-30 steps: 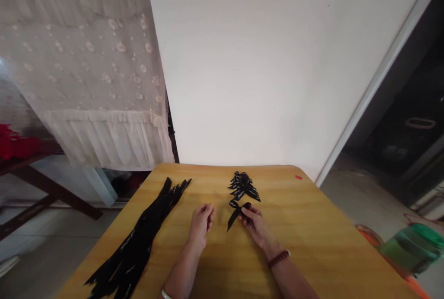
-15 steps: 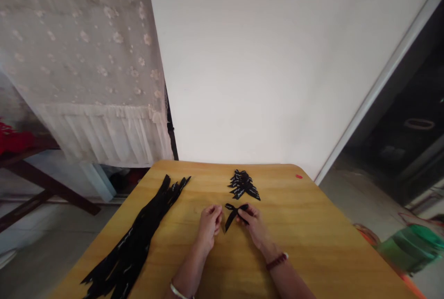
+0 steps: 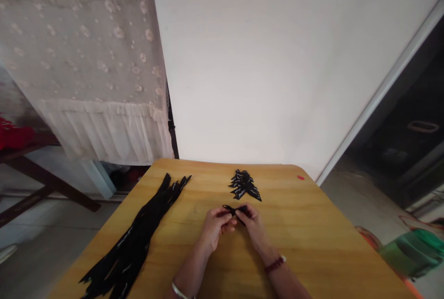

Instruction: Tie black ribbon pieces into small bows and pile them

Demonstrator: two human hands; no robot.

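Note:
A small black ribbon bow (image 3: 234, 210) is pinched between both hands above the wooden table (image 3: 294, 225). My left hand (image 3: 217, 226) closes on its left side, thumb and index finger at the knot; my right hand (image 3: 252, 222) grips its right loop. The tails are mostly hidden by the fingers. Just beyond the hands lies a stack of black bows (image 3: 244, 185) with white lettering, overlapping one another. A long bundle of loose black ribbons (image 3: 138, 239) spreads along the table's left side.
A small red piece (image 3: 300, 177) lies near the table's far right corner. Behind the table stands a white panel (image 3: 249, 67), with a lace curtain (image 3: 104, 67) at left. On the floor at right is a green container (image 3: 411, 252). A dark wooden frame (image 3: 52, 183) stands at left.
My left hand has moved right and taken hold of the bow's left part, which it was apart from before. My right hand has kept its grip. The view has shifted slightly.

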